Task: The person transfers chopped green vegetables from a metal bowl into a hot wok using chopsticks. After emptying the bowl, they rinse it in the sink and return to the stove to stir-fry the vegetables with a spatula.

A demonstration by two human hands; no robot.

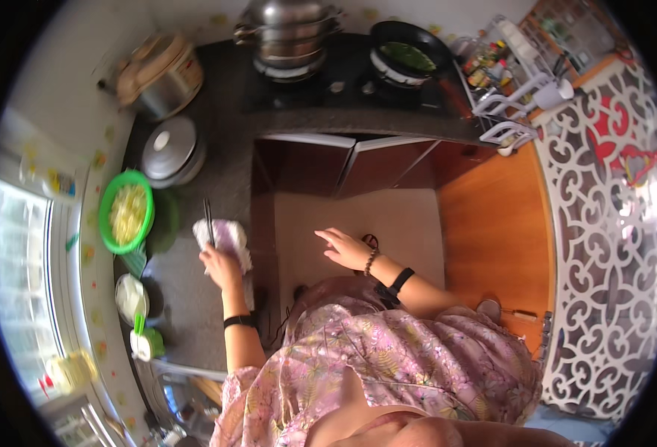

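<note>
My left hand [221, 268] is over the dark counter at the left, fingers closed around the near end of a pair of dark chopsticks [208, 215]. Their tips point away from me. Beneath the hand and chopsticks lies a crumpled white and purple cloth [232, 237], close to the counter's edge. My right hand [346, 250] hangs in the air above the floor, palm mostly down, with fingers apart and nothing in it. Left of the cloth, a green plastic basket [150, 209] holds pale, shredded food.
Along the counter [194, 318] stand a lidded metal pot [172, 148], a rice cooker [163, 78], a white bowl [132, 299] and a green-and-white container [148, 342]. On the stove are a stacked steamer [292, 39] and a wok [409, 47] with greens. A cabinet door [390, 162] stands ajar.
</note>
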